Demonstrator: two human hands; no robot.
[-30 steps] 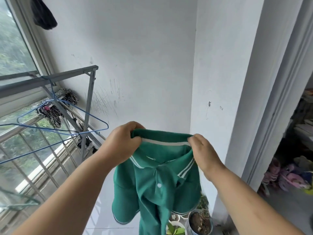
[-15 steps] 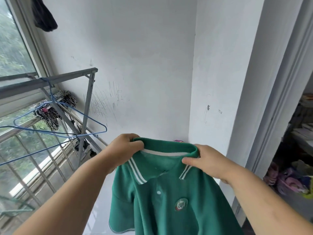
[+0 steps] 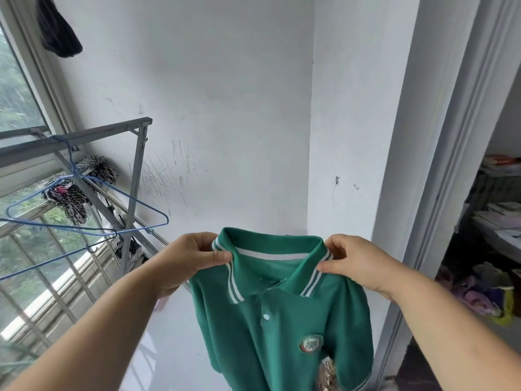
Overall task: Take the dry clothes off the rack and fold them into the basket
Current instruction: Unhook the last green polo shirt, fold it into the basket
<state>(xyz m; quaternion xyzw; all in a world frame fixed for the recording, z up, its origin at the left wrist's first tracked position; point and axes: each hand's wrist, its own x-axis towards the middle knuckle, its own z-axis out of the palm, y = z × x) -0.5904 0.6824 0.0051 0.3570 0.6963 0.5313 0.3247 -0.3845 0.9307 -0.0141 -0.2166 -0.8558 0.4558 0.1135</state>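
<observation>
A green polo shirt (image 3: 282, 328) with a white-striped collar and a round chest badge hangs in front of me, its front facing me. My left hand (image 3: 191, 258) pinches the collar's left end, thumb on top. My right hand (image 3: 358, 263) pinches the shoulder beside the collar's right end. The grey metal drying rack (image 3: 84, 136) stands at the left by the window. An empty blue wire hanger (image 3: 118, 218) hangs from its bar. A black-and-white patterned cloth (image 3: 76, 190) is draped on the rack behind it. No basket is in view.
A dark garment (image 3: 59, 32) hangs at the top left above the window (image 3: 17, 103). White walls form a corner ahead. A doorway at the right opens onto shelves with papers (image 3: 501, 218) and a heap of coloured clothes (image 3: 485, 294) on the floor.
The shirt now hangs spread out and facing me instead of bunched. Both hands have shifted to the collar ends and moved apart. My view has dropped a little.
</observation>
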